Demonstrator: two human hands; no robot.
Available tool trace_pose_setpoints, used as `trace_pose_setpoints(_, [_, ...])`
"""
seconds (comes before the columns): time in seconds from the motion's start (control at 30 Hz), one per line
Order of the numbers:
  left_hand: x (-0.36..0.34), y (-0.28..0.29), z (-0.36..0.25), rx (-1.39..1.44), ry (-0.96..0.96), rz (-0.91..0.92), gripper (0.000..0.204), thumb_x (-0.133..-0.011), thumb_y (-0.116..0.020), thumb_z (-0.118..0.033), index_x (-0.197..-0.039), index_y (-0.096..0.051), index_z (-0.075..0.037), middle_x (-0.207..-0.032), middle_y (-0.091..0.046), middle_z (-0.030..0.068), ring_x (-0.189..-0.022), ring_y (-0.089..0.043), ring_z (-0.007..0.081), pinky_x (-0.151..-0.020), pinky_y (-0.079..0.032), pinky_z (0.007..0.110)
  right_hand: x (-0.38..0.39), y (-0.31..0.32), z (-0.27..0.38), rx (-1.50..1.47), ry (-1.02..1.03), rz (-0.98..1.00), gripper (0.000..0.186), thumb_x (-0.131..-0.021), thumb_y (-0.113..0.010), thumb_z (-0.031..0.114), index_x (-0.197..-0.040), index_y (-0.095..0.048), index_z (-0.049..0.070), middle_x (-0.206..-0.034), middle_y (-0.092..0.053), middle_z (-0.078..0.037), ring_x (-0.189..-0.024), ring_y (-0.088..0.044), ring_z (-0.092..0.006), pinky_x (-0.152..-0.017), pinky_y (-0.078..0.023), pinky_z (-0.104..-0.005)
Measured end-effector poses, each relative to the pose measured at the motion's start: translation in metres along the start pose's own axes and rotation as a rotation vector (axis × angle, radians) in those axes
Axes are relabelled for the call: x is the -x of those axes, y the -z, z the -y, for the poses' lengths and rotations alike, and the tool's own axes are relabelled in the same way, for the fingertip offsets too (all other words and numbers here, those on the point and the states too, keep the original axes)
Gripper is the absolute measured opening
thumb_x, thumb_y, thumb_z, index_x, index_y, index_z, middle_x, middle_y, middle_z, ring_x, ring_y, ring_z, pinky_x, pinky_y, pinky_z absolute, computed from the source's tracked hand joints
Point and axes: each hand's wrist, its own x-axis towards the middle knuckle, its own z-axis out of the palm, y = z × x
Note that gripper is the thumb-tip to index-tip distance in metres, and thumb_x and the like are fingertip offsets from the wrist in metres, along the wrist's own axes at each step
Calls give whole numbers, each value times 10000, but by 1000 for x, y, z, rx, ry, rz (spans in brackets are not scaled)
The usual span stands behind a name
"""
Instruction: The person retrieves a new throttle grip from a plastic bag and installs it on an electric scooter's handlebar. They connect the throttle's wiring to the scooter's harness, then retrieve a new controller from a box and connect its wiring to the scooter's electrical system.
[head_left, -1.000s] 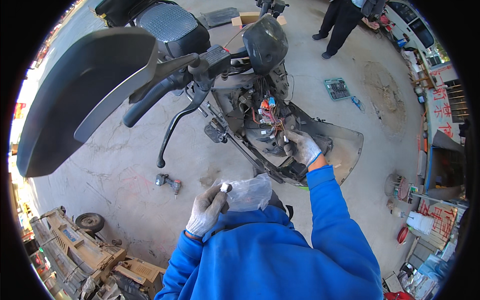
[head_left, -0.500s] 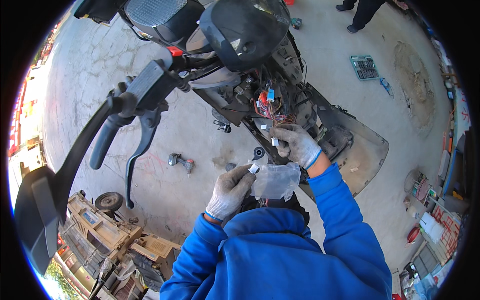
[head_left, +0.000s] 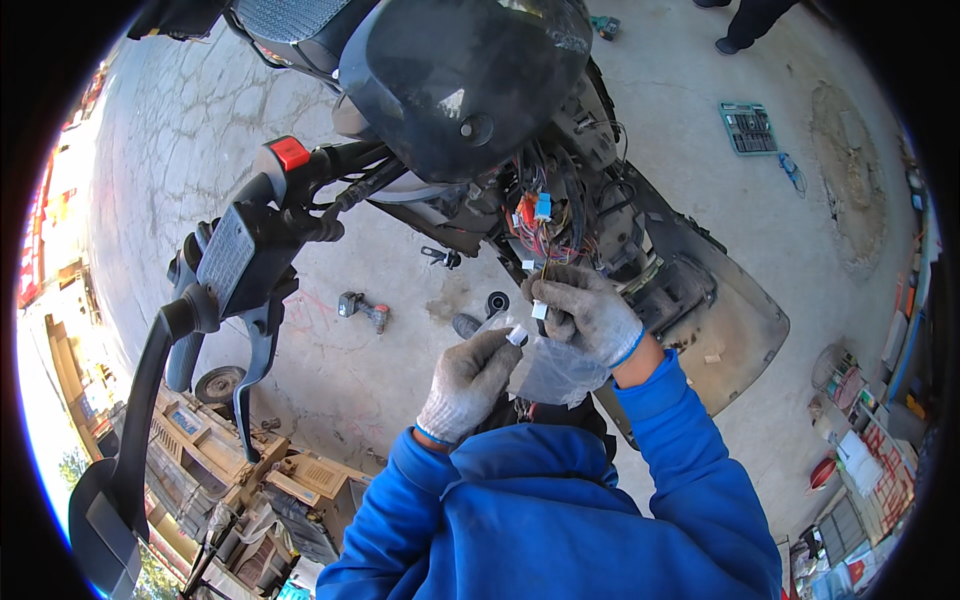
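Both hands wear grey-white work gloves. My left hand [head_left: 468, 382] pinches a small white plug connector [head_left: 517, 336] between thumb and fingers. Close by, my right hand [head_left: 590, 315] grips another white plug connector [head_left: 540, 309], with thin wires leading up from it. A clear plastic bag [head_left: 560, 372] hangs between the hands; which one holds it is unclear. Just beyond lies a bundle of coloured wires [head_left: 530, 222] with a blue connector [head_left: 543, 206], inside the opened front of a scooter. Another white connector [head_left: 529, 265] sits at the bundle's lower end.
A handlebar with brake lever [head_left: 262, 350] and mirror [head_left: 105, 530] reaches left. The dark front cowl [head_left: 465, 85] overhangs the wires. On the floor are a cordless drill [head_left: 364, 311] and a teal tool case [head_left: 748, 129]. A person's legs [head_left: 757, 22] show far right.
My hands have come closer together, bringing the two white connectors nearer each other. The bag is more crumpled. The handlebar and cowl have swung in the view.
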Motion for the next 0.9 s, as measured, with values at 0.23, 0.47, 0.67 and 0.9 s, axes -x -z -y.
trace_pose_setpoints(0.23, [-7,0,1,20,39,1,301,-1058,-650,-171,-1284,-720,16,-793,-667,16,-707,-599,74,-641,-509,284,-11,12,-6,-14,22,116,196,-1044,-673,165,-1162,-717,15,-760,-657,7,-611,-582,-55,-535,-423,-217])
trace_pose_setpoints(0.47, [-10,-1,-3,100,83,1,333,-1062,-640,-152,-1322,-680,51,-813,-664,14,-698,-586,72,-623,-499,271,-12,18,-4,-124,42,211,272,-1051,-667,183,-1237,-693,-14,-820,-716,-35,-659,-653,-91,-609,-509,-221])
trace_pose_setpoints(0.67, [-12,1,2,253,117,20,366,-1067,-619,-117,-1372,-622,84,-867,-659,24,-707,-574,78,-621,-489,262,-13,24,-2,-116,17,196,287,-1049,-663,168,-1258,-688,-27,-884,-724,-48,-683,-663,-110,-639,-532,-245])
trace_pose_setpoints(0.9, [-9,4,3,271,123,27,350,-1068,-612,-121,-1356,-632,78,-871,-646,20,-711,-569,80,-627,-485,260,-14,28,-9,-179,15,169,280,-1036,-653,131,-1259,-695,-32,-908,-687,-84,-735,-606,-157,-660,-490,-295])
